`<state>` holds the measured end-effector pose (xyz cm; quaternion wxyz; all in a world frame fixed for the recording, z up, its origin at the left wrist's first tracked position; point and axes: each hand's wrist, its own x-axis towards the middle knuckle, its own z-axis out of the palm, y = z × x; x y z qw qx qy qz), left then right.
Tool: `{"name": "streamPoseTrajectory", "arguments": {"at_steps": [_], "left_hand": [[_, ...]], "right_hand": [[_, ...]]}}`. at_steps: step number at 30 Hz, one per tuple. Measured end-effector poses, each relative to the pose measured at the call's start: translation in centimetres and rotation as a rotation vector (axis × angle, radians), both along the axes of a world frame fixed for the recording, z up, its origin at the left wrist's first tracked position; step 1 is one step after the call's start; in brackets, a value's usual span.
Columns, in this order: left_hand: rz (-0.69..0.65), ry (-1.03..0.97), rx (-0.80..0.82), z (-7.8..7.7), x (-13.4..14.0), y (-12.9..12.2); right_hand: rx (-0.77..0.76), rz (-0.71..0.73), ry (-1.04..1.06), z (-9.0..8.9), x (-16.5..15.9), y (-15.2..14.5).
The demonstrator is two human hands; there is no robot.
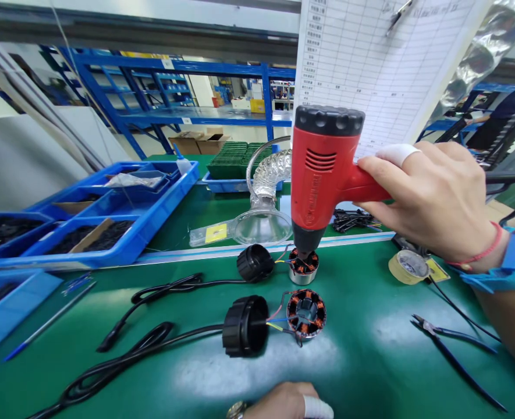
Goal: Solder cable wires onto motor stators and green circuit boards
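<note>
My right hand [427,198] is wrapped round the handle of a red heat gun [316,169], its nozzle pointing down. The nozzle is just over, or touching, the farther motor stator [303,272] with copper windings; the exact gap is hidden. A second stator [306,314] lies nearer me. Thin coloured wires join each stator to a black cap, the far cap [254,263] and the near cap [245,327], both with black cables attached. My left hand [287,401] rests on the table at the bottom edge, fingers curled, nothing seen in it, partly cut off.
Blue divided bins [130,247] of dark parts stand at the left. Behind the stators are a clear funnel [262,227] on a foil duct and a paper form [370,70]. Cutting pliers [440,334] and a tape roll [409,266] lie at the right; a pen [52,320] lies left.
</note>
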<state>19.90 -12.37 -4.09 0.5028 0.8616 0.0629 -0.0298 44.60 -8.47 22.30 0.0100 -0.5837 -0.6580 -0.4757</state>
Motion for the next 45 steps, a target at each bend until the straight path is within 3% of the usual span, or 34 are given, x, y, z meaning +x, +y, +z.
{"name": "streamPoseTrajectory", "arguments": {"at_steps": [10, 18, 32, 45], "left_hand": [[0.032, 0.015, 0.018, 0.1, -0.1, -0.3], [0.044, 0.026, 0.008, 0.3, -0.2, -0.3], [-0.006, -0.035, 0.129, 0.9, -0.2, -0.1], [-0.014, 0.014, 0.124, 2.0, -0.1, 0.0]], "right_hand": [[-0.016, 0.040, 0.094, -0.4, 0.0, 0.3], [0.074, 0.014, 0.107, -1.6, -0.3, 2.0], [0.077, -0.020, 0.114, -1.7, -0.3, 2.6], [0.037, -0.006, 0.091, -1.2, -1.2, 2.5]]}}
